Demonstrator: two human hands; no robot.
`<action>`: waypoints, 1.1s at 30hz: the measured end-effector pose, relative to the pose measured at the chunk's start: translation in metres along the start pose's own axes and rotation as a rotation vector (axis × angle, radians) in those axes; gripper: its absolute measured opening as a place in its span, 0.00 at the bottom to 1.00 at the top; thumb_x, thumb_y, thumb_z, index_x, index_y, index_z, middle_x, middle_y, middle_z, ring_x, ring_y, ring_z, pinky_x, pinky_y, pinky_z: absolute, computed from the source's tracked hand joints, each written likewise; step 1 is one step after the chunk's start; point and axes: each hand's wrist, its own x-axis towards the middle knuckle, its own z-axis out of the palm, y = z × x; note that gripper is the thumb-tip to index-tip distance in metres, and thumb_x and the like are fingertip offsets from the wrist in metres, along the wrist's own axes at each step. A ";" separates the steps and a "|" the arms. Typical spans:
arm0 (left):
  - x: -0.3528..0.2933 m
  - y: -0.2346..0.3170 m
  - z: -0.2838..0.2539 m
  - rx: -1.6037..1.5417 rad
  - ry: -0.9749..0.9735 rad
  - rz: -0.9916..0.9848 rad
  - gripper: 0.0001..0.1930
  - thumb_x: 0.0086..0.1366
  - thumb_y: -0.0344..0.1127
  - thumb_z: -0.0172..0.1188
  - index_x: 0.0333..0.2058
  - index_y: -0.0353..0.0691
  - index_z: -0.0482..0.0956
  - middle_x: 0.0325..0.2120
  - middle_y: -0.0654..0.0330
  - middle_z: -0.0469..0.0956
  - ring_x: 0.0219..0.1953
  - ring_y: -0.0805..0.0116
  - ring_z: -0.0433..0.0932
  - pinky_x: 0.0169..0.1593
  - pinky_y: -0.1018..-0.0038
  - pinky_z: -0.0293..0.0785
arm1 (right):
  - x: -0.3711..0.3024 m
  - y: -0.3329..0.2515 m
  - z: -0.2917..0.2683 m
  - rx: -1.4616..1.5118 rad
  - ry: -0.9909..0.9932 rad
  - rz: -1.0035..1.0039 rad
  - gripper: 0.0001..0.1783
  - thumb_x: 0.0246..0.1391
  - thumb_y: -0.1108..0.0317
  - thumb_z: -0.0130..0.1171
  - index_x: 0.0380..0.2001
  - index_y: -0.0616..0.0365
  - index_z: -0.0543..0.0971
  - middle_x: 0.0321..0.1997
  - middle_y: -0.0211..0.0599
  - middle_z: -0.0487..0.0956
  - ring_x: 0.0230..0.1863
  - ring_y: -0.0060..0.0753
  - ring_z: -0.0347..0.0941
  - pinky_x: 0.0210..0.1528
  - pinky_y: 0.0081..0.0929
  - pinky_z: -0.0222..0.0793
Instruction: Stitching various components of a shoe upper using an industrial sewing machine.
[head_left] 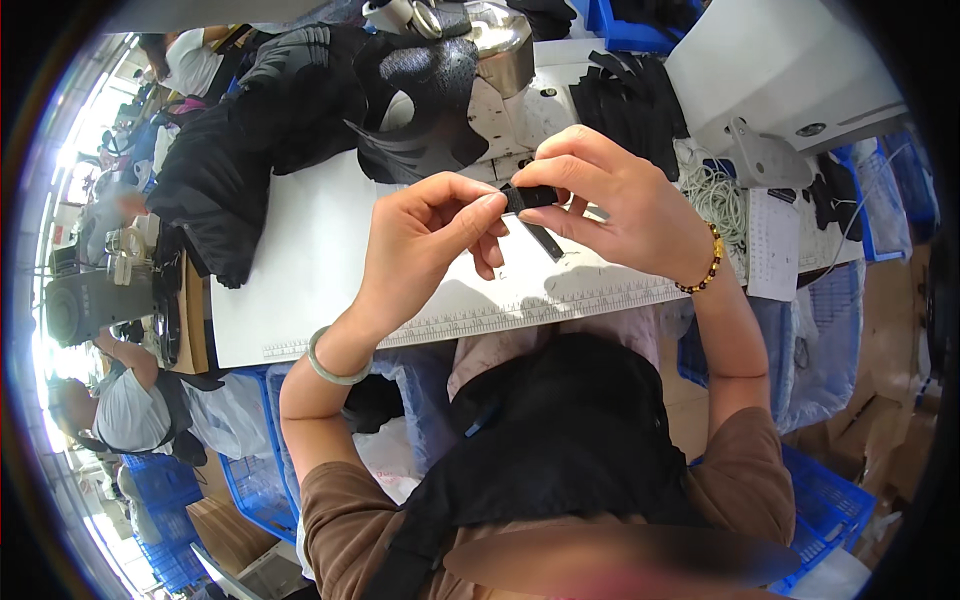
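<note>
Both of my hands meet above the front part of a white sewing table (310, 260). Between them is a short black strap (530, 197) that looks folded, and a narrow dark tail of it slants down toward the table edge. My left hand (430, 230) pinches the strap's left end between thumb and index finger, its other fingers curled loosely below. My right hand (615, 205) grips the other end between thumb and fingers. The fingers hide part of the strap, so how its layers lie cannot be made out.
Black garment pieces (300, 110) cover the table's far left. A sewing machine (790, 70) stands at right, near black strips (630, 105) and a heap of pale cord (712, 195). A printed ruler (470, 322) lines the front edge. Blue crates (255, 490) stand below; people work at far left.
</note>
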 end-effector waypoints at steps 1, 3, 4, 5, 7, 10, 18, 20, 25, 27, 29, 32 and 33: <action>-0.001 0.002 0.000 -0.016 0.007 0.001 0.07 0.63 0.29 0.54 0.32 0.29 0.74 0.22 0.58 0.76 0.22 0.76 0.76 0.24 0.81 0.73 | 0.002 -0.002 -0.001 -0.041 0.018 -0.040 0.14 0.48 0.66 0.62 0.38 0.56 0.73 0.36 0.33 0.69 0.24 0.28 0.71 0.26 0.22 0.68; -0.003 0.010 0.000 0.009 0.028 0.002 0.06 0.61 0.28 0.55 0.30 0.30 0.74 0.22 0.59 0.76 0.21 0.76 0.75 0.24 0.82 0.72 | 0.006 -0.004 -0.002 -0.066 0.050 -0.092 0.14 0.47 0.65 0.62 0.37 0.56 0.73 0.36 0.32 0.69 0.23 0.27 0.71 0.26 0.22 0.68; -0.005 0.015 -0.001 0.060 0.053 0.031 0.05 0.61 0.28 0.56 0.30 0.30 0.74 0.21 0.60 0.76 0.20 0.77 0.75 0.24 0.83 0.72 | 0.009 -0.006 -0.003 -0.085 0.077 -0.135 0.14 0.47 0.64 0.62 0.37 0.55 0.74 0.37 0.32 0.69 0.23 0.27 0.71 0.25 0.22 0.68; -0.008 0.020 -0.002 0.111 0.081 0.059 0.05 0.60 0.27 0.56 0.29 0.30 0.74 0.20 0.60 0.76 0.20 0.77 0.75 0.23 0.83 0.71 | 0.015 -0.011 -0.003 -0.093 0.083 -0.157 0.14 0.47 0.64 0.62 0.37 0.55 0.74 0.37 0.32 0.69 0.23 0.27 0.71 0.25 0.22 0.68; -0.011 0.029 -0.010 0.065 0.179 0.162 0.04 0.59 0.26 0.56 0.28 0.30 0.74 0.18 0.61 0.75 0.18 0.77 0.74 0.20 0.84 0.67 | 0.025 -0.024 -0.002 -0.036 0.280 -0.088 0.12 0.48 0.63 0.62 0.34 0.54 0.74 0.37 0.31 0.70 0.23 0.24 0.70 0.24 0.19 0.68; -0.007 0.046 -0.028 0.052 0.299 0.311 0.05 0.58 0.26 0.54 0.25 0.31 0.74 0.17 0.60 0.74 0.15 0.78 0.71 0.17 0.84 0.63 | 0.042 -0.031 0.004 0.222 0.337 0.216 0.15 0.52 0.62 0.59 0.35 0.59 0.69 0.30 0.34 0.71 0.16 0.23 0.72 0.15 0.18 0.68; 0.031 0.067 -0.037 0.048 0.267 0.311 0.07 0.58 0.30 0.57 0.23 0.33 0.75 0.15 0.63 0.73 0.13 0.80 0.68 0.16 0.85 0.58 | 0.068 -0.020 0.034 0.768 0.480 0.395 0.13 0.55 0.73 0.53 0.29 0.57 0.58 0.18 0.29 0.68 0.10 0.19 0.67 0.10 0.16 0.61; 0.038 0.063 -0.030 0.091 0.304 0.247 0.08 0.58 0.31 0.57 0.23 0.35 0.75 0.15 0.65 0.72 0.13 0.83 0.67 0.15 0.87 0.56 | 0.064 -0.011 0.040 0.583 0.557 0.303 0.12 0.54 0.76 0.53 0.31 0.58 0.58 0.18 0.28 0.68 0.12 0.15 0.66 0.13 0.14 0.59; 0.053 0.048 -0.036 0.089 0.315 0.154 0.09 0.58 0.32 0.57 0.20 0.38 0.73 0.14 0.67 0.70 0.11 0.84 0.66 0.14 0.89 0.54 | 0.059 -0.010 0.041 0.545 0.534 0.315 0.11 0.54 0.75 0.54 0.36 0.60 0.62 0.19 0.30 0.71 0.13 0.13 0.67 0.14 0.13 0.59; 0.053 0.049 -0.037 0.065 0.315 0.140 0.09 0.58 0.32 0.57 0.20 0.38 0.73 0.14 0.68 0.70 0.11 0.84 0.66 0.13 0.88 0.54 | 0.058 -0.009 0.043 0.386 0.526 0.213 0.13 0.54 0.76 0.54 0.43 0.59 0.67 0.19 0.31 0.73 0.13 0.12 0.65 0.15 0.13 0.61; 0.053 0.049 -0.040 0.018 0.273 0.109 0.07 0.57 0.31 0.56 0.25 0.33 0.76 0.16 0.65 0.72 0.14 0.83 0.68 0.15 0.87 0.59 | 0.057 -0.004 0.044 0.333 0.540 0.176 0.16 0.53 0.77 0.55 0.46 0.56 0.71 0.24 0.34 0.75 0.15 0.15 0.66 0.18 0.15 0.63; 0.053 0.049 -0.040 0.013 0.278 0.108 0.07 0.58 0.31 0.56 0.25 0.33 0.76 0.16 0.65 0.72 0.14 0.83 0.69 0.16 0.87 0.60 | 0.059 0.000 0.046 0.119 0.570 0.090 0.15 0.51 0.77 0.56 0.44 0.57 0.74 0.29 0.36 0.76 0.19 0.20 0.68 0.22 0.16 0.65; 0.053 0.050 -0.040 0.011 0.278 0.107 0.07 0.58 0.31 0.56 0.25 0.33 0.76 0.16 0.65 0.72 0.14 0.83 0.69 0.16 0.87 0.60 | 0.060 -0.001 0.047 0.082 0.583 0.074 0.16 0.51 0.77 0.57 0.45 0.56 0.74 0.30 0.37 0.75 0.20 0.21 0.68 0.23 0.17 0.66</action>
